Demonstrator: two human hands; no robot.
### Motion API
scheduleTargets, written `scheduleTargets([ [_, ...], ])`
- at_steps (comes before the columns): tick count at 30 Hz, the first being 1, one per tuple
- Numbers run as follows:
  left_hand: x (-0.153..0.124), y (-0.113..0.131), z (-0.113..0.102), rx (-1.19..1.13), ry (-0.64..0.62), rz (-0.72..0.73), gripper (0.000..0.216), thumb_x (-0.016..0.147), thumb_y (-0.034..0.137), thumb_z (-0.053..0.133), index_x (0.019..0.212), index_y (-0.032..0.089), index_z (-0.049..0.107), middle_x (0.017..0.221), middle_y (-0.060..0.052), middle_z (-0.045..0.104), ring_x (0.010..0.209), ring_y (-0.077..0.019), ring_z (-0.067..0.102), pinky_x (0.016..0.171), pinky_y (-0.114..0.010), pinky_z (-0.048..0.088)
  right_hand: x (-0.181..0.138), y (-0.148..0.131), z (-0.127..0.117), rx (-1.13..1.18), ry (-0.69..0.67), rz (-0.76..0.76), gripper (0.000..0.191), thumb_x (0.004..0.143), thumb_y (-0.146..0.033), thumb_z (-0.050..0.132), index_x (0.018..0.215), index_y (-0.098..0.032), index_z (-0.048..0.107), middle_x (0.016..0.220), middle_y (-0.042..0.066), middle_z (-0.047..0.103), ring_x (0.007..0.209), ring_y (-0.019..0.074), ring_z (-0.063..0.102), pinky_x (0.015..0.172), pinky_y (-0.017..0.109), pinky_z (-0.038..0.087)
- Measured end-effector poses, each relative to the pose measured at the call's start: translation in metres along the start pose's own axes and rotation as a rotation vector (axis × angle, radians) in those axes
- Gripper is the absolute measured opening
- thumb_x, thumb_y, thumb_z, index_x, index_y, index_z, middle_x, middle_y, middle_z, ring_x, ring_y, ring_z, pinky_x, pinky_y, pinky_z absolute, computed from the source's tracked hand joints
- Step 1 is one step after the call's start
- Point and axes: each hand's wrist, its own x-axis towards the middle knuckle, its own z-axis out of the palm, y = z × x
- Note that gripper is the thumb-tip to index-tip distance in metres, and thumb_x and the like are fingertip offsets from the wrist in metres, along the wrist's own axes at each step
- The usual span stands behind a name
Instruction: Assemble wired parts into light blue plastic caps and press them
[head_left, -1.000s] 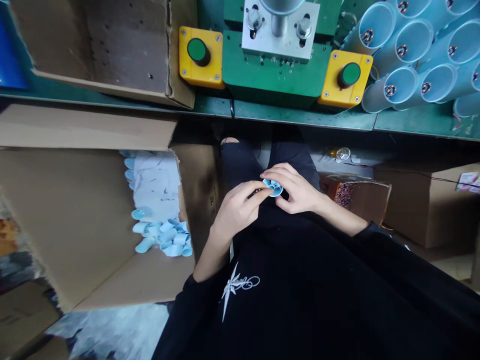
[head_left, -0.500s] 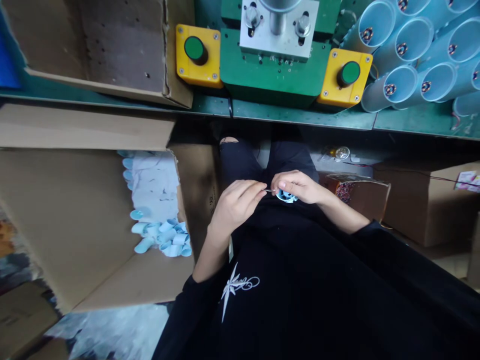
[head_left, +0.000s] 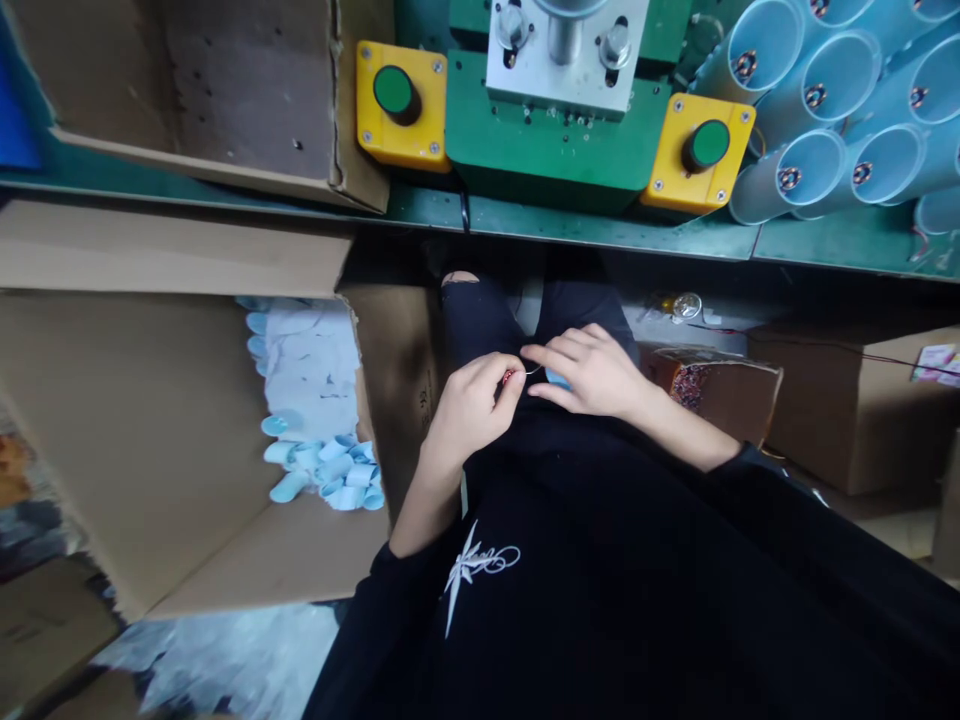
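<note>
**Blue part now tucked under the right hand**

Blue plastic part (head_left: 556, 377) sits in the person's lap, mostly covered by the right hand (head_left: 589, 372); half a second ago it showed plainly below those fingers as a small ring. The left hand (head_left: 471, 408) has drawn closer, so the fingertips of both hands now nearly meet.

The open cardboard box (head_left: 150, 420) at the person's left holds a heap of pale blue tubes (head_left: 326, 472) and white paper (head_left: 311, 365). On the green bench (head_left: 600, 230), large blue cylinders (head_left: 825, 130) lie stacked on their sides beside the green press (head_left: 559, 130).

The left hand's thumb and forefinger pinch a thin wire (head_left: 529, 371) with a small reddish piece at its tip. The right hand's fingers curl narrowly over the blue part, holding it against the dark trousers.
</note>
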Motion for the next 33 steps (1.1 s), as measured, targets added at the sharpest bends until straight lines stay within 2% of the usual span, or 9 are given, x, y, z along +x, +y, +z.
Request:
scheduleTargets([
  [4, 0.004, -0.006, 0.001, -0.047, -0.059, -0.096, 0.015, 0.104, 0.019, 0.060, 0.091, 0.020, 0.068, 0.077, 0.002, 0.067, 0.064, -0.0126, 0.059, 0.066, -0.026, 0.049, 0.009, -0.005, 0.005, -0.005, -0.071, -0.014, 0.040, 0.114, -0.040, 0.047, 0.103, -0.017, 0.077, 0.103, 0.011, 0.075, 0.096, 0.0224, 0.063, 0.087, 0.038, 0.041],
  [10, 0.002, -0.019, -0.010, -0.031, -0.025, 0.112, 0.018, 0.106, 0.017, 0.060, 0.090, 0.019, 0.069, 0.084, -0.003, 0.072, 0.081, -0.0174, 0.064, 0.078, -0.032, 0.054, 0.016, 0.024, -0.011, 0.928, -0.418, -0.109, 0.046, 0.112, -0.051, 0.056, 0.094, -0.013, 0.075, 0.093, 0.007, 0.072, 0.081, 0.0128, 0.065, 0.079, 0.027, 0.050],
  [12, 0.001, -0.020, -0.012, -0.030, 0.035, 0.101, 0.017, 0.106, 0.017, 0.060, 0.091, 0.019, 0.069, 0.088, -0.004, 0.073, 0.085, -0.0188, 0.065, 0.082, -0.034, 0.055, 0.016, 0.032, -0.013, 1.077, -0.474, -0.079, 0.048, 0.110, -0.055, 0.060, 0.092, -0.012, 0.075, 0.092, 0.008, 0.072, 0.082, 0.0131, 0.067, 0.079, 0.026, 0.051],
  [14, 0.000, -0.020, -0.012, -0.083, 0.037, 0.049, 0.014, 0.106, 0.019, 0.060, 0.096, 0.019, 0.070, 0.093, -0.004, 0.073, 0.086, -0.0183, 0.066, 0.082, -0.034, 0.056, 0.016, 0.035, -0.014, 1.077, -0.449, -0.053, 0.048, 0.109, -0.054, 0.062, 0.091, -0.012, 0.076, 0.092, 0.008, 0.073, 0.083, 0.0128, 0.067, 0.080, 0.026, 0.051],
  [17, 0.002, -0.019, -0.008, -0.205, -0.104, -0.053, 0.015, 0.108, 0.028, 0.059, 0.109, 0.019, 0.072, 0.098, -0.004, 0.073, 0.083, -0.0159, 0.067, 0.078, -0.030, 0.056, 0.015, 0.033, -0.013, 0.962, -0.396, -0.060, 0.044, 0.110, -0.050, 0.062, 0.092, -0.013, 0.077, 0.089, 0.005, 0.071, 0.080, 0.0104, 0.064, 0.079, 0.024, 0.049],
  [20, 0.005, -0.022, -0.005, -0.335, -0.244, -0.100, 0.030, 0.111, 0.036, 0.054, 0.096, 0.019, 0.073, 0.087, -0.003, 0.072, 0.075, -0.0147, 0.067, 0.071, -0.028, 0.053, 0.014, 0.030, -0.014, 0.901, -0.394, -0.080, 0.041, 0.111, -0.047, 0.061, 0.094, -0.014, 0.078, 0.089, 0.004, 0.070, 0.079, 0.0098, 0.063, 0.077, 0.023, 0.048],
  [23, 0.007, -0.025, -0.004, -0.441, -0.277, -0.105, 0.043, 0.112, 0.040, 0.054, 0.079, 0.018, 0.070, 0.076, -0.003, 0.069, 0.067, -0.0133, 0.063, 0.065, -0.027, 0.050, 0.012, 0.031, -0.019, 0.848, -0.374, -0.075, 0.038, 0.110, -0.043, 0.061, 0.093, -0.014, 0.078, 0.089, 0.004, 0.070, 0.077, 0.0100, 0.063, 0.076, 0.023, 0.048],
  [27, 0.009, -0.025, -0.003, -0.487, -0.357, -0.168, 0.044, 0.111, 0.042, 0.055, 0.080, 0.018, 0.076, 0.067, 0.000, 0.068, 0.058, -0.0118, 0.059, 0.058, -0.025, 0.047, 0.011, 0.029, -0.027, 0.733, -0.383, -0.070, 0.032, 0.109, -0.037, 0.062, 0.093, -0.015, 0.078, 0.090, 0.003, 0.072, 0.078, 0.0106, 0.064, 0.077, 0.024, 0.048],
  [33, 0.009, -0.026, -0.004, -0.356, -0.234, -0.173, 0.026, 0.104, 0.036, 0.068, 0.090, 0.020, 0.084, 0.086, -0.004, 0.075, 0.076, -0.0154, 0.071, 0.067, -0.027, 0.053, 0.011, 0.023, -0.033, 0.692, -0.348, -0.049, 0.032, 0.110, -0.037, 0.060, 0.093, -0.016, 0.078, 0.089, 0.003, 0.072, 0.079, 0.0117, 0.065, 0.077, 0.026, 0.049],
])
